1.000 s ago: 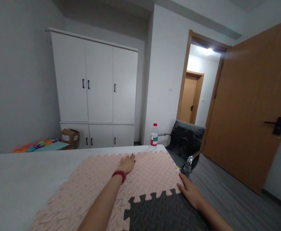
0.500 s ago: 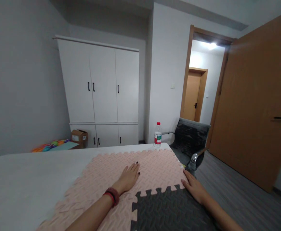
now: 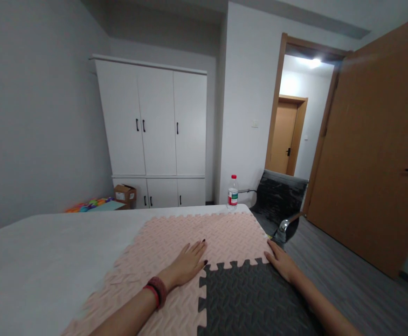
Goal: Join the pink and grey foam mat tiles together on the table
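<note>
Pink foam puzzle mats (image 3: 176,233) lie joined on a white table (image 3: 50,247), with a dark grey foam mat (image 3: 249,303) interlocked at their near right corner. My left hand (image 3: 188,263) lies flat and open on the pink mat, fingertips right at the seam with the grey piece; a red and dark band is on its wrist. My right hand (image 3: 282,262) rests flat and open at the right edge, where the grey mat meets the pink one.
A plastic water bottle (image 3: 232,192) with a red cap stands at the table's far right corner. A grey office chair (image 3: 277,205) sits right of the table. White wardrobe (image 3: 155,135), cardboard box (image 3: 125,193) and colourful toys (image 3: 88,205) are behind. A brown door (image 3: 375,154) stands open.
My left hand has slid back toward me across the pink mat, from near its far edge to the grey piece's seam. The right hand stays at the right edge. The view turned left.
</note>
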Demonstrator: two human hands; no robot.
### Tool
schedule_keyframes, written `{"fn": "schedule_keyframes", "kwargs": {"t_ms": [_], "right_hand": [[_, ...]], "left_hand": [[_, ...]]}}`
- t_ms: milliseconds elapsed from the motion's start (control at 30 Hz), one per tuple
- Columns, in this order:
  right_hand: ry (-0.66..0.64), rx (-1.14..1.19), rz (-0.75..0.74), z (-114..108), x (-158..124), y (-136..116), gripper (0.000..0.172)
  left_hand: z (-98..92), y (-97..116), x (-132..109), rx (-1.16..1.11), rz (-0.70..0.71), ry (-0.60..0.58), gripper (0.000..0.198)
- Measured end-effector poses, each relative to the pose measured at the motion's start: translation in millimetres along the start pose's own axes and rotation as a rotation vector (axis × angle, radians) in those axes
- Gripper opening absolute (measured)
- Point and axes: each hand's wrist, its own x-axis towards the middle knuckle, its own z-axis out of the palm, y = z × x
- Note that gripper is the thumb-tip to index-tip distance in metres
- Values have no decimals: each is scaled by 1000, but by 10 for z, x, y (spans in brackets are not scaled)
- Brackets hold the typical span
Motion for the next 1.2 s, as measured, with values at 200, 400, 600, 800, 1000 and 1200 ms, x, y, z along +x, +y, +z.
{"fn": "schedule_keyframes", "kwargs": {"t_ms": [200,400,600,800,1000,1200], "right_hand": [[-5,2,3,-9,-6,-15,77],[6,20,-3,-13,-18,-18,78],[8,18,-1,-13,-17,-18,77],[9,19,1,-13,-10,-9,78],[1,20,-2,-11,-4,3,79],[2,-99,-5,-69,-51,-85,73]], "left_hand": [[-11,-101,23,-55,39,-72,69],[-32,-86,-6,-69,60,-59,67],[25,-114,14,-61,56,-54,68],[75,-153,67,-46,35,-68,65],[29,-111,18,-34,52,-61,64],[-13,-75,-29,-23,54,-45,66]]}}
